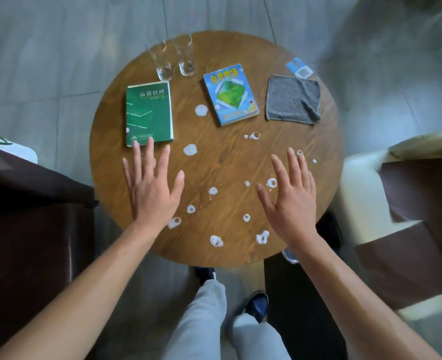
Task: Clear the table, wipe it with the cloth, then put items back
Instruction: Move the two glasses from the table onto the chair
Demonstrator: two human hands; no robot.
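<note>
While spread flat and holding nothing, left hand (153, 189) and right hand (290, 201) hover over the desk (222, 157) near its front edge. Beyond them: green book (149, 114), blue book (230, 94), cloth (293, 99), two glasses (174, 61), white spots (190, 149) scattered between.

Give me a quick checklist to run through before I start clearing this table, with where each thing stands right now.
1. Hands free: left hand and right hand are open and hold nothing. Ok.
2. Green book within reach: the left fingertips lie at its near edge. Ok.
3. Blue book unobstructed: it lies flat with nothing on it. Ok.
4. Two glasses safe to lift: upright at the far edge; whether they hold any liquid, cannot tell.
5. Grey cloth ready: folded at the right, with a small blue packet behind it. Ok.
6. Round table clean: white spots scattered across it. Not ok.
</note>
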